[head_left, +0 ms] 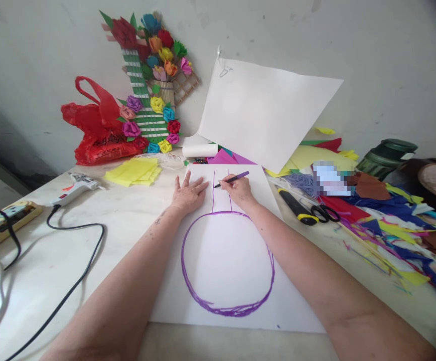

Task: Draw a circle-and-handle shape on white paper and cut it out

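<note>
A large white sheet of paper (229,265) lies flat on the table in front of me. Drawn on it in purple is a big rounded outline (183,250), with two upright lines rising from its top. My right hand (238,189) pinches a purple marker pen (238,176), its dark tip at the left upright line. Flat on the sheet's upper left part rests my left hand (190,191), fingers spread, holding nothing. My right forearm covers part of the outline's upper right side.
Left are a glue gun (78,189), its black cord and a power strip (9,225). Yellow paper (134,171), a red bag (103,128) and a paper-flower craft (148,90) sit behind. Right lie a box cutter (296,206), scissors (326,212), scraps (394,233) and a green jar (387,159).
</note>
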A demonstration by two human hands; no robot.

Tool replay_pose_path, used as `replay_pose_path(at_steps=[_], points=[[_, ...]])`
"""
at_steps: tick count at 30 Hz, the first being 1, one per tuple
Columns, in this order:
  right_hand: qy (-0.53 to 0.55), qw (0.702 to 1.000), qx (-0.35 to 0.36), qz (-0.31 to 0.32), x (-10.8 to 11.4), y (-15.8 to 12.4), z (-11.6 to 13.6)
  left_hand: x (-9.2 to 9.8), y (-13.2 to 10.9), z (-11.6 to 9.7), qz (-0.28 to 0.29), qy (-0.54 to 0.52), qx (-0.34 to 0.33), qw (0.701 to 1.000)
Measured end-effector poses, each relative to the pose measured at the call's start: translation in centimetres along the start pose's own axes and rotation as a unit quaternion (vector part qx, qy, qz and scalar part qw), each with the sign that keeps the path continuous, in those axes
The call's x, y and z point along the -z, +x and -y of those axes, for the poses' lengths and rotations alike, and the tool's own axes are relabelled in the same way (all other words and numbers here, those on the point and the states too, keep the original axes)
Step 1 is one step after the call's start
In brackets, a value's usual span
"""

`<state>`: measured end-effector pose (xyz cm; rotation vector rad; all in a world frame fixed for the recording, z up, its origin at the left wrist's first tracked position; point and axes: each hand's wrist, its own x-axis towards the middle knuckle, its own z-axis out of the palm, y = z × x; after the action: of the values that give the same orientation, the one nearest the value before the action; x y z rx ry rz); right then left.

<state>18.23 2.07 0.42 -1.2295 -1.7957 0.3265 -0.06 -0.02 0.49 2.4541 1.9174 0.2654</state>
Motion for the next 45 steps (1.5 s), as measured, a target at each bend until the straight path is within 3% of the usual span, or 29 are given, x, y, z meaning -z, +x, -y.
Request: replay_pose_path(at_steps=[45], points=[[0.067, 0.997, 0.017, 0.021, 0.3, -0.42, -0.06, 0.09, 0.01, -0.08, 0.011, 0.01, 0.008, 1.0]])
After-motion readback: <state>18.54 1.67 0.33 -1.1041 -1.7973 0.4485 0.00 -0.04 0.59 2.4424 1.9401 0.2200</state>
